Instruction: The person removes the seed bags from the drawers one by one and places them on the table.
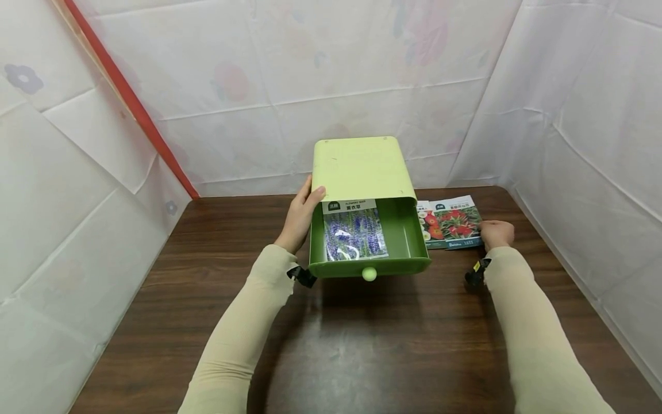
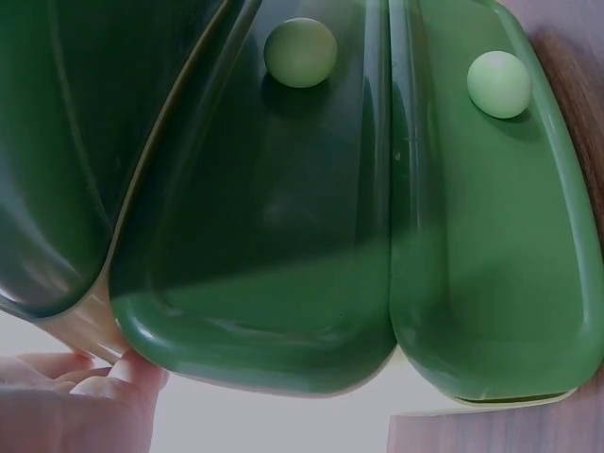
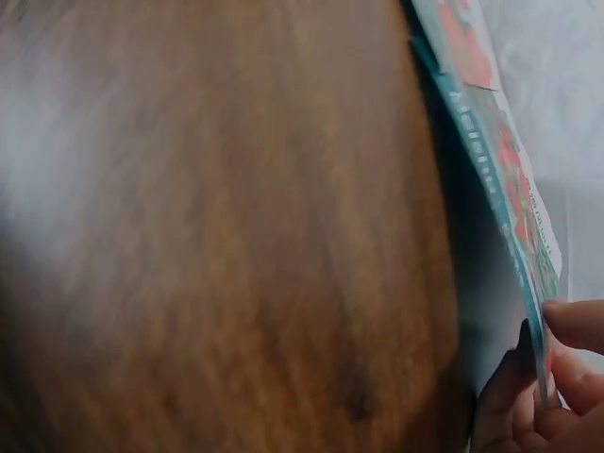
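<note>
A light green drawer cabinet [image 1: 362, 167] stands on the table, its top drawer [image 1: 400, 230] pulled out. Inside lies a seed packet with purple flowers [image 1: 354, 233]. My left hand [image 1: 300, 215] rests against the cabinet's left side, thumb at the upper front edge; part of it shows at the lower left of the left wrist view. To the right of the cabinet, my right hand [image 1: 497, 234] pinches the edge of a seed packet with red flowers [image 1: 457, 221]. In the right wrist view, thumb and fingers [image 3: 576, 326] meet on that packet, which is tilted up from the table.
Partly under the held packet lies another red-and-white flower packet [image 1: 430, 225], beside the cabinet. Two closed drawers, a middle one [image 2: 255, 236] and a lower one [image 2: 500, 245], show round knobs. White sheeting [image 1: 289, 103] hangs behind the dark wooden table [image 1: 217, 241] and along both sides.
</note>
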The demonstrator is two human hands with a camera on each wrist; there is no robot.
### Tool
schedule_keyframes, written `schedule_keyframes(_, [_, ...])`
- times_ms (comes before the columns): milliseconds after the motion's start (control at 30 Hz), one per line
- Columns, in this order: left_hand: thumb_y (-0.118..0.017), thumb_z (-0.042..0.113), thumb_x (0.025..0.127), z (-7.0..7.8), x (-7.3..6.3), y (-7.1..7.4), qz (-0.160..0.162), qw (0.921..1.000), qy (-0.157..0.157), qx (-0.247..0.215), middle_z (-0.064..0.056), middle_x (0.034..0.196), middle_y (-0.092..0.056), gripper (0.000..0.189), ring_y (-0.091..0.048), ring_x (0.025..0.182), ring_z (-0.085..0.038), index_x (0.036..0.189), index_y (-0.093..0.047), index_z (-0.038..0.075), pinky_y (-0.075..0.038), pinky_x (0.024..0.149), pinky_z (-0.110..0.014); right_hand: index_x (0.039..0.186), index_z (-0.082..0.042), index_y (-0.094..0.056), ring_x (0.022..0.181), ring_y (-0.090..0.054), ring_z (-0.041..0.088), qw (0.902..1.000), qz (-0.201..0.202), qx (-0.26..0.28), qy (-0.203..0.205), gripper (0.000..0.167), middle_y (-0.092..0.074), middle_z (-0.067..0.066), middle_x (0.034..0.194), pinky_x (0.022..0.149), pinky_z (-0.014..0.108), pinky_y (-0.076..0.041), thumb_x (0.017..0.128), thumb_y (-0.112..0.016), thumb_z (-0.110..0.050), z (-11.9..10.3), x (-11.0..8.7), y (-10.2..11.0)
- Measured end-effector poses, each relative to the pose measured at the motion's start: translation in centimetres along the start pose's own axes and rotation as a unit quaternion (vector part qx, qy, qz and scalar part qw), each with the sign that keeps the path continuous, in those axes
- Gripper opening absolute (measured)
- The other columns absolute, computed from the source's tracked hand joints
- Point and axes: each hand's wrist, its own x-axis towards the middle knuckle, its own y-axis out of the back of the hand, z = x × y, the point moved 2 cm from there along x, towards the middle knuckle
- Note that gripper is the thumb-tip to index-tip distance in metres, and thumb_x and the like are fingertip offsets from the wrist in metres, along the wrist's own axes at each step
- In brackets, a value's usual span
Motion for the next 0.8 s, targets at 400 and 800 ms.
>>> schedule_keyframes(400, [-0.049,0.059,0.096,-0.25,0.04,-0.01,0.004,0.9999,-0.011,0.011,0.008,0.165,-0.011,0.077,-0.019,0.151,-0.016,0.158,-0.011,0.032,-0.027,0.120,-0.042,0.126,0.005,-0.064,0.122,-0.053,0.041,0.9810,-0.008,-0.181,0.069,0.041,-0.058,0.026,0.133,0.103,0.049,-0.044,0.096,-0.052,-0.022,0.13,-0.71,0.31])
schedule_keyframes(800, [-0.047,0.055,0.098,-0.19,0.06,0.06,-0.001,1.0000,-0.004,0.004,0.012,0.165,-0.009,0.072,-0.015,0.151,-0.013,0.157,-0.011,0.034,-0.026,0.120,-0.041,0.130,0.006,-0.060,0.122,-0.053,0.041,0.9821,-0.003,-0.180,0.057,0.043,-0.056,0.027,0.135,0.099,0.050,-0.047,0.096,-0.050,-0.019,0.04,-0.84,0.08])
